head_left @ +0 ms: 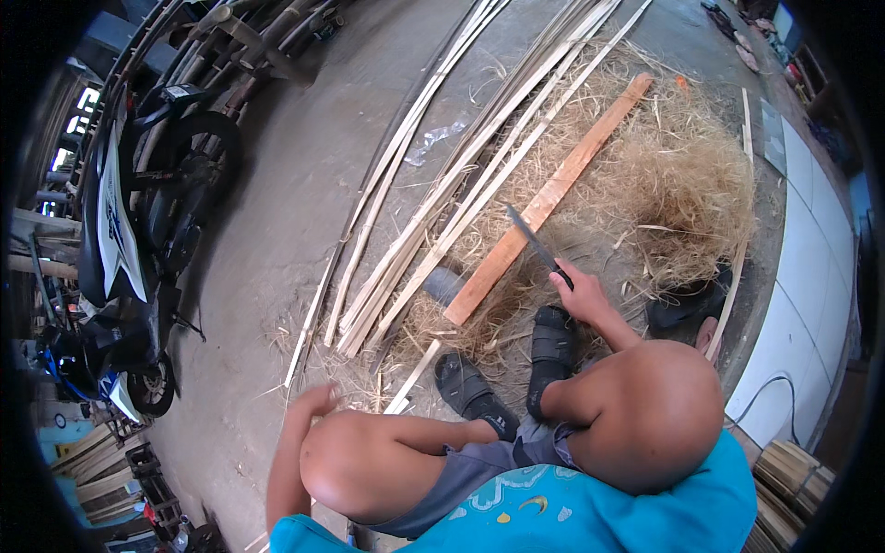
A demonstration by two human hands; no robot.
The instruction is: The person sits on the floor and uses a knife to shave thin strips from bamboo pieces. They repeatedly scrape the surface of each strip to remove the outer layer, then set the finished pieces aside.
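Note:
My right hand (583, 293) is closed around the dark handle of a knife (530, 236), whose blade points up and to the left over a reddish-brown wooden plank (516, 241). The plank slants across a heap of pale shavings, its near end close to my feet. Beside my left knee is my left hand (318, 400), low near the floor. Motion smears its fingers, so whether it holds anything does not show. Just beyond it end several long pale split strips (406, 263). A shorter strip (412, 378) lies near my left sandal (472, 392).
Fine curly shavings (682, 203) pile up to the right of the plank. Two motorcycles, one black and white (124, 212) and one blue (101, 369), stand at the left. White floor tiles (800, 276) edge the right side, with bundled wood strips (793, 484) at the lower right.

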